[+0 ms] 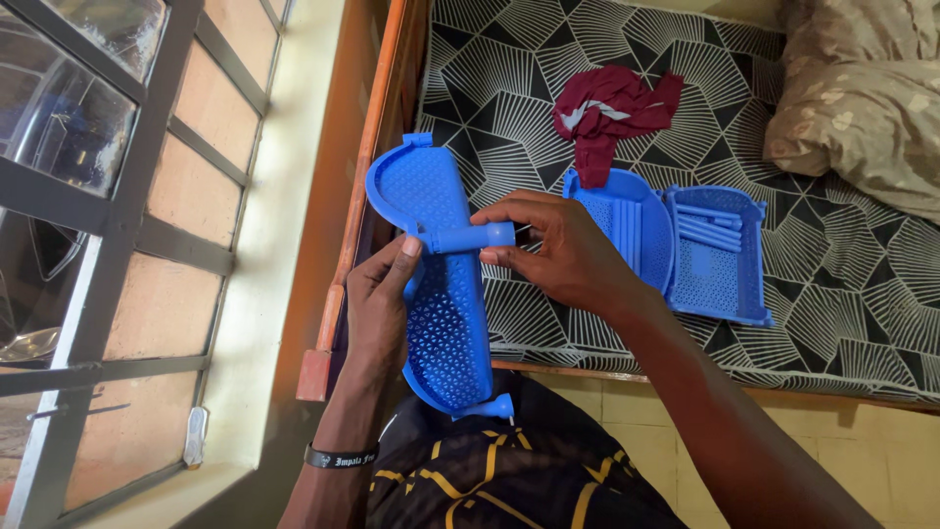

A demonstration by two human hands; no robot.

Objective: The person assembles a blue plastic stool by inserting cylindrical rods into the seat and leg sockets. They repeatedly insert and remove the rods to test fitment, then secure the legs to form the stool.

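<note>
My left hand (pixel 380 299) grips a long blue perforated plastic panel (pixel 443 323) from its left edge, thumb pressed near a short blue tube (pixel 475 236) that sticks out of the panel's middle. My right hand (pixel 560 250) pinches the end of that tube with its fingertips. A second blue peg (pixel 497 406) juts from the panel's lower end. More blue plastic parts lie on the bed: a rounded perforated piece (pixel 627 220) and a tray-like piece holding loose blue rods (pixel 717 245).
A dark red cloth (pixel 609 113) lies bunched on the black-and-white patterned mattress (pixel 509 78). A beige pillow (pixel 867 93) sits at top right. The wooden bed frame (pixel 367 176) runs along a barred window (pixel 108 216) on the left.
</note>
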